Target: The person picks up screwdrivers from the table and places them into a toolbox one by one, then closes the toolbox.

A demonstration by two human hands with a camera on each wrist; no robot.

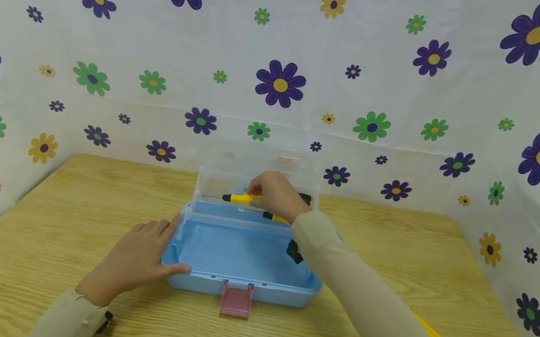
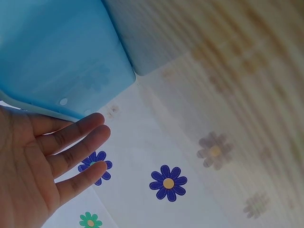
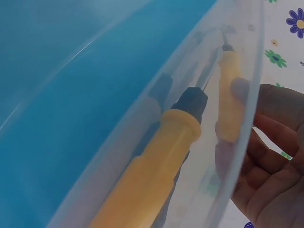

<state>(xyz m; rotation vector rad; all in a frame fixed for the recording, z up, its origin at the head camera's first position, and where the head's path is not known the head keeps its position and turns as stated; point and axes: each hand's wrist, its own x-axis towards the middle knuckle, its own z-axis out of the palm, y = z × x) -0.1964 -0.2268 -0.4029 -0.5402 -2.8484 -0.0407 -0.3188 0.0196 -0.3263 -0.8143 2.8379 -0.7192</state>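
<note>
A white cloth printed with purple, green and yellow flowers (image 1: pixel 240 26) rises at 12 o'clock and along both sides. Below it spreads a wooden table (image 1: pixel 97 205). At its middle stands an open blue box (image 1: pixel 192 282); clock directions run from the box's centre. Across its 12 o'clock side sits a see-through plastic compartment (image 1: pixel 234 223).

The two hands are apart. The right hand (image 1: pixel 278 195), just past 12 o'clock at the compartment, pinches a yellow-and-black screwdriver (image 1: pixel 241 198) whose thin shaft points toward 9 o'clock. The left hand (image 1: pixel 134 256), between 8 and 9 o'clock, lies against the box's corner, fingers straight along the outside, thumb over the rim.

Just below the held tool, inside the compartment, lies a second screwdriver (image 3: pixel 147 166), its handle yellow and its collar black. Between 3 and 4 o'clock on the table, a yellow stick-like thing (image 1: pixel 427 330) shows partly from under the right sleeve (image 1: pixel 374 317). At 6 o'clock, a small pink latch (image 1: pixel 236 301) hangs on the box's front.
</note>
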